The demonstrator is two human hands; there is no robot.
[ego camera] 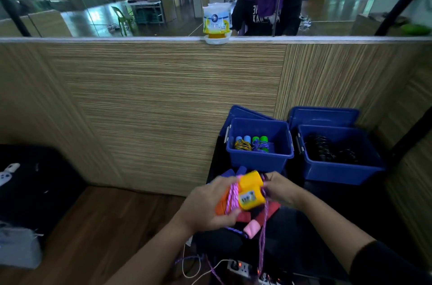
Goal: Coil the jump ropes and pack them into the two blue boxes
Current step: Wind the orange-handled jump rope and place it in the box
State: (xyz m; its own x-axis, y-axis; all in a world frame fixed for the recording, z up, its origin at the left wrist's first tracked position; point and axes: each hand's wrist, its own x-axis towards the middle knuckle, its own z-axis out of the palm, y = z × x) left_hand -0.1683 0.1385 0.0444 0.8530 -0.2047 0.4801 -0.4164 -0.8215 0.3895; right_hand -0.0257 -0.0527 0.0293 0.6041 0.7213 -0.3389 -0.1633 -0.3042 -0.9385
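Left hand [208, 203] fingers clasp the yellow handle [251, 191], its long axis upright; the rope [265, 226] hangs straight below the right hand [281, 189] fingers pinching it. Boxes [259, 160] lie beyond.

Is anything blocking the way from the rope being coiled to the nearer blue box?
Nothing visible does. The left blue box stands open just beyond the yellow-handled rope, its lid propped behind, with free room beside the two coiled ropes inside.

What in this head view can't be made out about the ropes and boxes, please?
- Counter digits on the yellow handle: motion-blurred.
- Dark contents of the right blue box: too dim to tell apart.
- Purple cord: lower end lost among cables.
- Left hand: covers the orange handle.
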